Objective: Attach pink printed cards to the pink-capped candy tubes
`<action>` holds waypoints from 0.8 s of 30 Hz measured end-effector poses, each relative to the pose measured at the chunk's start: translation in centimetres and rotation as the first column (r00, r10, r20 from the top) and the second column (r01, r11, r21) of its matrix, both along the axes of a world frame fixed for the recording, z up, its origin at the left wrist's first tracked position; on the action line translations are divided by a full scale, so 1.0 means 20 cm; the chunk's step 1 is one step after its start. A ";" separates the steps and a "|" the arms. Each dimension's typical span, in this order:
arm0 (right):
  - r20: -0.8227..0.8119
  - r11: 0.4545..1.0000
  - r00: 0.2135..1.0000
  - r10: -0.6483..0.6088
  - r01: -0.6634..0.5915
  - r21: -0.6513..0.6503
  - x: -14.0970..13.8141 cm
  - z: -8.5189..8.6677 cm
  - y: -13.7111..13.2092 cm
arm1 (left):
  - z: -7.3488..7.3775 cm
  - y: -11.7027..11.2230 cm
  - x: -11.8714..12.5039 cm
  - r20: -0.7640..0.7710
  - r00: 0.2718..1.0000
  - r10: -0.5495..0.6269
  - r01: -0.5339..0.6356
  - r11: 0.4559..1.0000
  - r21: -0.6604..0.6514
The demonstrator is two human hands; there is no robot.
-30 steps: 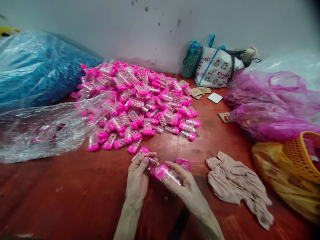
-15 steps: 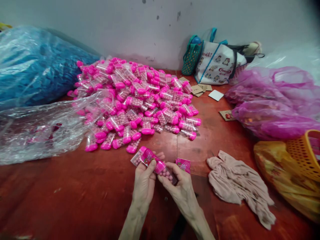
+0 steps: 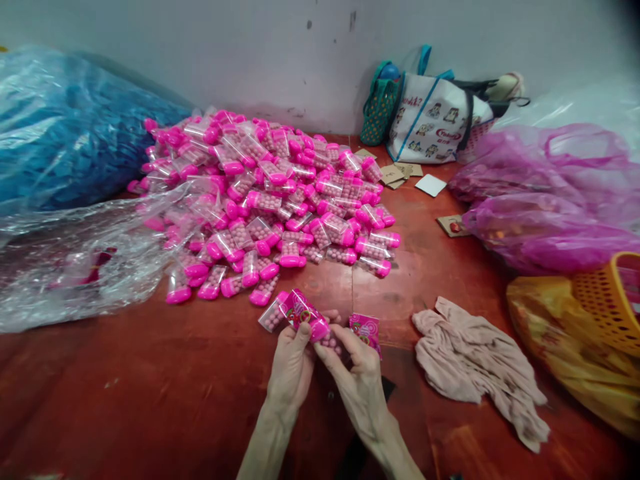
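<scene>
My left hand and my right hand meet over the red table, both closed on a small clear candy box with a pink cap that carries a pink label. A second clear box lies just left of it, touching my left fingers. A stack of pink labels rests by my right fingers. Beyond the hands lies a large heap of pink-capped candy boxes.
A clear plastic bag and a blue-filled bag lie at the left. A beige cloth sits right of my hands. Pink plastic bags, an orange basket and tote bags stand at the right and back.
The held box has turned so its labelled side faces up, and both hands have drawn closer together around it. The camera view has shifted slightly.
</scene>
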State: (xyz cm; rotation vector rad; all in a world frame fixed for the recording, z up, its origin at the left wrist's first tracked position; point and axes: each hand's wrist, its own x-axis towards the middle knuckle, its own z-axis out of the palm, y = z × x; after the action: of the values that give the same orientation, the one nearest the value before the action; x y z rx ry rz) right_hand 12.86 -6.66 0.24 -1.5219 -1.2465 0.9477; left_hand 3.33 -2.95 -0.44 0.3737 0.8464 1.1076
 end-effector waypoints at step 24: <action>-0.057 0.987 0.997 0.059 -0.067 -0.143 -0.05 0.00 -0.06 | 0.03 0.00 -0.04 0.018 0.999 -0.044 0.043 0.998 0.050</action>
State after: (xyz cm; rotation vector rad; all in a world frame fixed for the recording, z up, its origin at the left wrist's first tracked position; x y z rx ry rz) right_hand 11.78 -7.89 0.24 -1.5669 -1.2169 1.1339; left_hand 2.61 -3.03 0.16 0.4201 0.7917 1.0919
